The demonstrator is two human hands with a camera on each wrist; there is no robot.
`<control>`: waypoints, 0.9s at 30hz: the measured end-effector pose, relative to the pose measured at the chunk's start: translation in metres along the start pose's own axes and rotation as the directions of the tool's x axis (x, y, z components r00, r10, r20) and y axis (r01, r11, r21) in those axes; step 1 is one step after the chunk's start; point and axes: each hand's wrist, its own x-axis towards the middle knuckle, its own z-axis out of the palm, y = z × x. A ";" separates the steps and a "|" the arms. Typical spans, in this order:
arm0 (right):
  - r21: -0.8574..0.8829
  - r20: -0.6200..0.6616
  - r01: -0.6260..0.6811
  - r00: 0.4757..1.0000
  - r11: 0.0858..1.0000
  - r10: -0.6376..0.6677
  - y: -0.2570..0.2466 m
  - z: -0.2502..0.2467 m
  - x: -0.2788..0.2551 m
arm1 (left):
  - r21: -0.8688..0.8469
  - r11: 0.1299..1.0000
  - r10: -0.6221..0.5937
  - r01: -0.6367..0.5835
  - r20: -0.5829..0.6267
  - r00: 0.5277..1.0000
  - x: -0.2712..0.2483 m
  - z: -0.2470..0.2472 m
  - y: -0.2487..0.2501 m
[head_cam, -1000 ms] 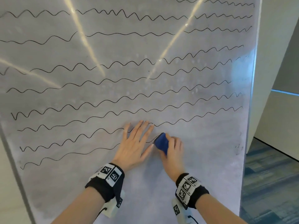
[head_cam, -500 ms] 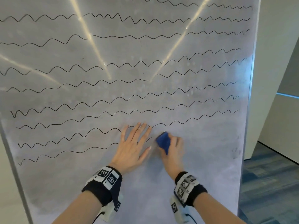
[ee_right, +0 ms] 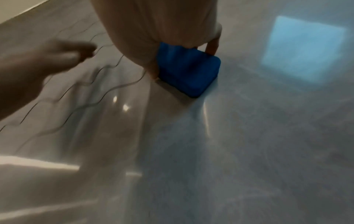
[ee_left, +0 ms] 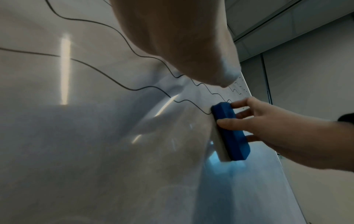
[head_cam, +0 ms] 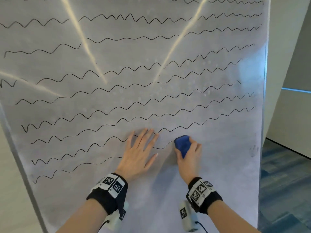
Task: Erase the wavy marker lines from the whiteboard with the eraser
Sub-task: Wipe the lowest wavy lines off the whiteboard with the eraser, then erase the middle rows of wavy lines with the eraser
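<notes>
Left wrist view shows eraser (ee_left: 229,130) pale pad against whiteboard (ee_left: 95,151).

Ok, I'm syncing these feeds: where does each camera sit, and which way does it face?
Head: worn on the head, looks forward and down at the whiteboard; both hands and wristbands show.
Left wrist: looks along the left hand toward the eraser in the right hand.
Right wrist: looks along the right hand at the eraser; left hand blurred.
All share the eraser.
</notes>
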 end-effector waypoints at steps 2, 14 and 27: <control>-0.047 0.067 0.139 0.989 0.989 -0.135 -0.018 0.013 -0.024 | -0.021 1.000 0.015 -0.015 -0.002 1.000 -0.002 0.003 -0.006; 0.004 0.001 0.117 0.993 0.993 -0.117 -0.035 0.023 -0.031 | -0.035 0.998 0.049 -0.051 -0.068 0.996 -0.025 0.002 -0.030; 0.012 0.073 0.217 0.973 0.976 -0.217 -0.053 0.027 -0.045 | -0.016 0.999 0.049 -0.050 -0.021 0.999 -0.046 -0.004 -0.049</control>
